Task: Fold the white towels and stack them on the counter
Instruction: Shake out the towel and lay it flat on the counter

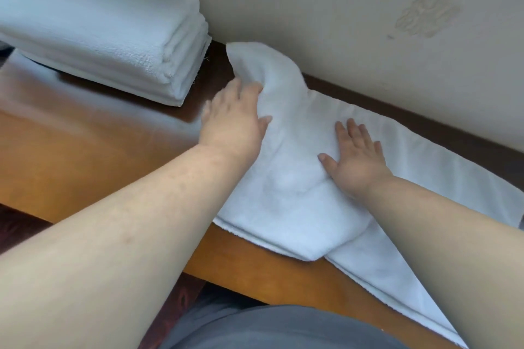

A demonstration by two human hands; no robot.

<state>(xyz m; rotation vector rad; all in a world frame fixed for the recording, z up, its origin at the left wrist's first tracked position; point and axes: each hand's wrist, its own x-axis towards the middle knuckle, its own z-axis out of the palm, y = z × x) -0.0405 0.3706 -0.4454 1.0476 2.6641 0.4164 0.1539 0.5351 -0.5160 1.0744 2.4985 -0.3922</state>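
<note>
A long white towel [306, 207] lies across the wooden counter [85, 150], partly folded, one end hanging over the front edge at the right. My left hand [235, 119] grips the towel's left end, which is lifted and curls up toward the wall. Flat on the towel's middle rests my right hand [354, 159], fingers straight and spread. A stack of folded white towels [99, 28] sits at the back left of the counter, apart from both hands.
A pale wall [368, 22] runs right behind the counter. The counter's front edge [255, 272] crosses the lower middle, with dark patterned floor [25, 229] below at the left. My grey clothing [269, 329] fills the bottom.
</note>
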